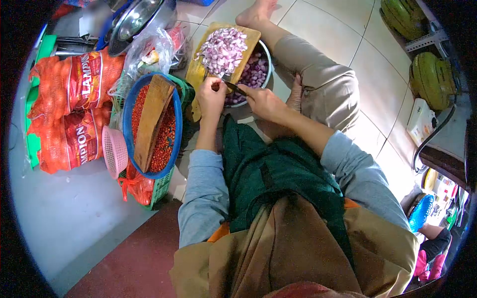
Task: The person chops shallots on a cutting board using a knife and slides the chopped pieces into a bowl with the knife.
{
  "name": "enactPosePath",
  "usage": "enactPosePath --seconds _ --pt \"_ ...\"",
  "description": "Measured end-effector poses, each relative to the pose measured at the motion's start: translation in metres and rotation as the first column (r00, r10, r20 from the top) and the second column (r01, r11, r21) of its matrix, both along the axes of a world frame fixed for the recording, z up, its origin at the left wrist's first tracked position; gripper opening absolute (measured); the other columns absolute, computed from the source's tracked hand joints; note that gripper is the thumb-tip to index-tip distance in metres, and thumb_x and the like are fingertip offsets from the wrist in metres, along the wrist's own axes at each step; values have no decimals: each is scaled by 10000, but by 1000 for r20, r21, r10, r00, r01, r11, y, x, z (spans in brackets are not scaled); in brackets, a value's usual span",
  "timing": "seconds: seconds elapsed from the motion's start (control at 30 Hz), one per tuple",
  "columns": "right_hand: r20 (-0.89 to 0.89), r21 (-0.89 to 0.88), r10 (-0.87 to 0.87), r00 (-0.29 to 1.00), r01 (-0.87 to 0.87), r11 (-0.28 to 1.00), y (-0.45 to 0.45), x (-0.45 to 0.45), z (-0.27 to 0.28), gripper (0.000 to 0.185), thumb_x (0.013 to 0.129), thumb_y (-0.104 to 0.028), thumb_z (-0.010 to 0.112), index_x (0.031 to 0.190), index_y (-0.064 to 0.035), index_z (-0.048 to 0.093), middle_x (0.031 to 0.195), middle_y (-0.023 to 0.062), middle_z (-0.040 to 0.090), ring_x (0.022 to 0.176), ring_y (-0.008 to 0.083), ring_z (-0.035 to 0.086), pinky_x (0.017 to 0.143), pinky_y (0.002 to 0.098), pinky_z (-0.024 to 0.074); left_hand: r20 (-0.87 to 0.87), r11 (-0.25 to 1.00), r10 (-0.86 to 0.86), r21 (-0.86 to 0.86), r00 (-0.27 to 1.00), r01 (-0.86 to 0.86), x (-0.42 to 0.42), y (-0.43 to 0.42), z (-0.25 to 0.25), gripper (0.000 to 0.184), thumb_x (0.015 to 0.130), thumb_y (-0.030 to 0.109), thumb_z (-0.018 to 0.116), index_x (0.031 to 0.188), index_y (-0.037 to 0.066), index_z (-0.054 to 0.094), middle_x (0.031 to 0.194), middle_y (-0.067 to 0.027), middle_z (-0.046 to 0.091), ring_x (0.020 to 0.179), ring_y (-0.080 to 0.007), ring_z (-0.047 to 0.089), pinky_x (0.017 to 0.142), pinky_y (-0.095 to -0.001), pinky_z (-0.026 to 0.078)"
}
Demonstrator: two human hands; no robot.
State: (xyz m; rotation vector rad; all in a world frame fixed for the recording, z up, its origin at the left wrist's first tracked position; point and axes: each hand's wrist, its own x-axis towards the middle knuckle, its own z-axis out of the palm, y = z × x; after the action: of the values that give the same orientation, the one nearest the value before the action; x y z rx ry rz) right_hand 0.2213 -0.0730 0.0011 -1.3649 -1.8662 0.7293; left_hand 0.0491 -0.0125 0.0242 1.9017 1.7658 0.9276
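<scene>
Beside chopped shallots (223,49) on a wooden board (251,38), held a knife (235,88) in right grip (265,102); couldn't tell state of left grip (210,96).

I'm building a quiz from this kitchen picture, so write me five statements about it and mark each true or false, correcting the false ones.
1. The right hand holds a knife. True.
2. The chopped shallots lie on the bare floor tiles. False: they are heaped on a wooden cutting board.
3. The bowl partly under the board is empty. False: it holds purple shallots.
4. A wooden slab lies over the blue oval basin. True.
5. The plastic colander beside the blue basin is black. False: it is pink.
</scene>
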Motion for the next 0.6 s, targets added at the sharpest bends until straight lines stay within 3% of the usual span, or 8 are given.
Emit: enactPosePath --seconds 0.13,0.23,0.33,0.6 --pt "10 49 -44 999 44 998 2 -1 -3 416 852 -79 539 1266 -43 533 807 238 640 716 391 646 687 474 532 12 1000 3 -18 1000 -3 7 -2 15 147 787 133 688 868 14 656 782 -133 674 717 -253 663 670 -353 509" --pt "25 250 -30 999 23 968 -3 2 -3 405 860 -90 535 1263 -58 544 819 240 637 740 391 645 679 471 534 26 999 -24 -22 999 25 2 4 3 168 793 173 708 900 46 682 829 -124 688 754 -253 667 712 -354 511" --pt "17 62 -33 999 32 998 -1 5 -2 409 868 -105 535 1276 -70 540 835 239 633 760 393 643 682 469 536 -36 999 -44 -15 998 43 -2 8 -2 178 798 192 717 912 58 695 859 -127 690 780 -261 664 733 -357 509" --pt "60 43 -21 998 19 999 -5 7 8 412 873 -115 549 1284 -90 535 853 247 634 768 399 642 706 473 539 -140 989 -120 64 983 130 -7 3 2 179 804 175 709 927 47 697 907 -156 679 831 -307 654 747 -369 507"
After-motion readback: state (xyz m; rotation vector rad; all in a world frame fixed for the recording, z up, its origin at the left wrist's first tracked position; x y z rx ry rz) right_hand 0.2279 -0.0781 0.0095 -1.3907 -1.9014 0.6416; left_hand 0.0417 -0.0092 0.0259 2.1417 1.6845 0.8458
